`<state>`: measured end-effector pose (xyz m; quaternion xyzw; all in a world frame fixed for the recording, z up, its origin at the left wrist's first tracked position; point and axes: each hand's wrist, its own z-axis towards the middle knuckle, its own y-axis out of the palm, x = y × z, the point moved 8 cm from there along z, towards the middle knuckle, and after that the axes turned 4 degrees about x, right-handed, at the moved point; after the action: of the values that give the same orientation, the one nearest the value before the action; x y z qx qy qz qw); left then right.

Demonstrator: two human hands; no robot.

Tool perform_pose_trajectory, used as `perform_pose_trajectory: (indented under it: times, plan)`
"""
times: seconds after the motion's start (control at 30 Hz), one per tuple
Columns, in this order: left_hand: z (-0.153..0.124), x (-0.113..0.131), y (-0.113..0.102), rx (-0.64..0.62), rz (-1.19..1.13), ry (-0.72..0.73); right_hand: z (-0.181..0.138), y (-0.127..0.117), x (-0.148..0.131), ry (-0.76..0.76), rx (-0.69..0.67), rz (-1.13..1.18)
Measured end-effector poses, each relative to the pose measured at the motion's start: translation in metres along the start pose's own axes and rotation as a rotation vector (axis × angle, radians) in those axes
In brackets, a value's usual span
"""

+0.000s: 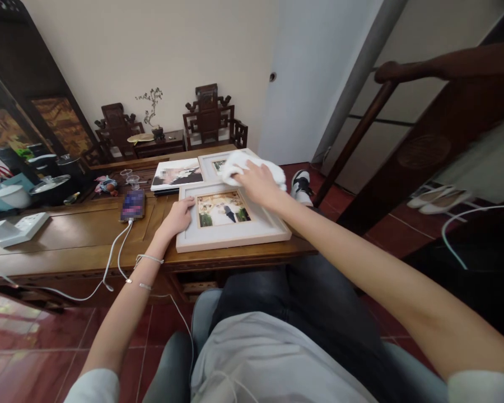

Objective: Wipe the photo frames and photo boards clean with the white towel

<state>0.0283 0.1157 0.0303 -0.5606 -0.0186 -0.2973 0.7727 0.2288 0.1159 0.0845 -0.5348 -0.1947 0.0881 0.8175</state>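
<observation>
Phone (133,205) and second frame (212,163) hem the white frame (231,238) gripped by left hand (177,217), right hand (258,183) clutching cloth (239,162).

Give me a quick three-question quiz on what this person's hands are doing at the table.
1. True or false: the right hand holds a white cloth.
2. Which does the left hand touch? A: a cup. B: the left edge of the picture frame. C: a shoe.
3. Fill in: the phone on the table has a white ___ plugged into it.

Key: 1 true; 2 B; 3 cable.
</observation>
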Motion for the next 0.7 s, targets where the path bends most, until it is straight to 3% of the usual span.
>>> perform_pose_trajectory:
  times: [0.13,0.27,0.37,0.53,0.7]
  plan:
    - [0.0,0.001,-0.001,-0.001,-0.024,0.0,0.037,0.011,-0.062,-0.259,0.024,0.007]
    - [0.0,0.002,-0.001,-0.005,-0.028,-0.003,0.055,0.033,-0.081,-0.257,-0.086,0.013]
    - [0.0,0.002,-0.001,-0.005,-0.036,0.001,0.053,0.04,-0.061,-0.155,-0.109,-0.02]
    - [-0.002,0.0,0.0,-0.001,-0.05,-0.004,0.031,0.045,-0.004,-0.033,-0.182,-0.088]
    - [-0.002,-0.006,0.002,0.037,-0.016,0.0,0.002,0.038,0.028,-0.008,-0.227,-0.076]
